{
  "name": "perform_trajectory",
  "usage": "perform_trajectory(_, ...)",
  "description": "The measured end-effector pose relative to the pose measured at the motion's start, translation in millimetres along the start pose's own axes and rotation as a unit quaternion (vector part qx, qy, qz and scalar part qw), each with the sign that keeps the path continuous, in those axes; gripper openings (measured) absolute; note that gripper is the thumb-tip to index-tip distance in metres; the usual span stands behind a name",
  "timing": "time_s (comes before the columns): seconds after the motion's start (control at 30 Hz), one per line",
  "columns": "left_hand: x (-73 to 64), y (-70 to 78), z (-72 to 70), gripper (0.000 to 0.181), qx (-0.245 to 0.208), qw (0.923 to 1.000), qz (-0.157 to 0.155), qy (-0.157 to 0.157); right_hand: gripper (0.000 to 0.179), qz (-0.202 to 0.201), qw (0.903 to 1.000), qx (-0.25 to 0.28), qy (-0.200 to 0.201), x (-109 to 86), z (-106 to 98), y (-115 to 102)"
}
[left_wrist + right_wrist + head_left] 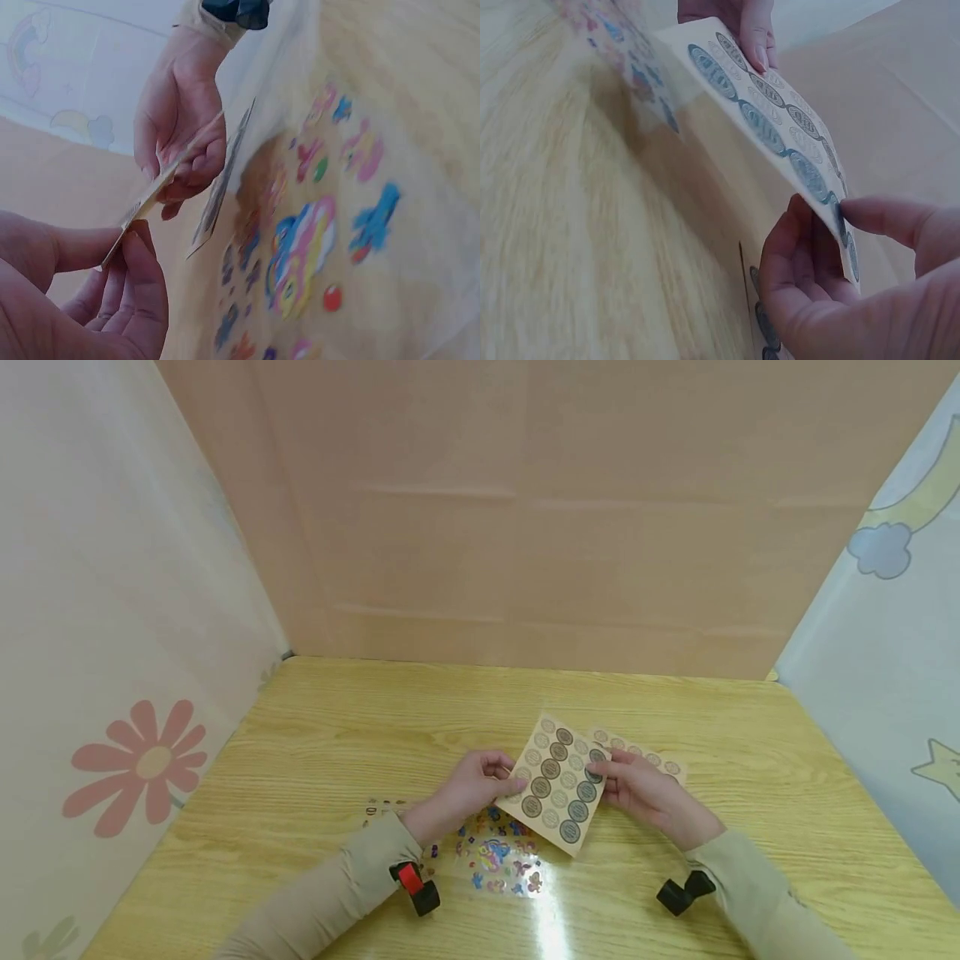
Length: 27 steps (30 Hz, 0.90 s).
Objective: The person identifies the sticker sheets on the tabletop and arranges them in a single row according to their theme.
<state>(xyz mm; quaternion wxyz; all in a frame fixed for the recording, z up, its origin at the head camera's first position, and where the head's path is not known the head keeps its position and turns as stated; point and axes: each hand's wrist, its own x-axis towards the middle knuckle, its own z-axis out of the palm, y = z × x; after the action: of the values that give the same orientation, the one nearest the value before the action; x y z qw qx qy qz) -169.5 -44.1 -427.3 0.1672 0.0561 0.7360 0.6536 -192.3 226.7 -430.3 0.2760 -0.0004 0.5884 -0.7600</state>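
A kraft-coloured sticker sheet (555,781) with rows of round seal designs is held up tilted above the table. On its left edge, my left hand (480,785) pinches it between thumb and fingers. My right hand (645,789) grips the opposite edge, thumb on the printed face and fingers behind, as the right wrist view also shows. A second sheet with round designs (672,767) lies behind my right hand, partly covered. Under and beside my left hand is a clear sticker sheet (498,864) with colourful cartoon figures, shown larger in the left wrist view.
Another sheet with small dark prints (371,811) shows partly behind the left forearm. The wooden table (375,710) meets a plain back panel (525,568), with patterned side panels left and right. Black wrist devices (426,897) sit on both sleeves.
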Motion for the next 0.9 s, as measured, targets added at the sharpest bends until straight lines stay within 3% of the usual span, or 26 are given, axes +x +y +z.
perform_trajectory(0.3,-9.4,-1.0,21.5,0.016,-0.043,0.9971,-0.057,-0.025,0.063,-0.005,0.999,-0.029,0.032,-2.0,-10.0,4.7)
perform_trajectory(0.6,-9.0,-1.3,34.5,0.018,-0.107,0.9909,-0.073,-0.035,0.064,-0.009,0.9985,-0.035,0.04,-2.1,-20.5,0.2)
perform_trajectory(0.9,-24.3,-6.1,50.2,0.017,-0.133,0.9849,-0.099,-0.051,0.069,-0.011,0.9963,-0.081,0.026,-18.5,-24.5,3.3)
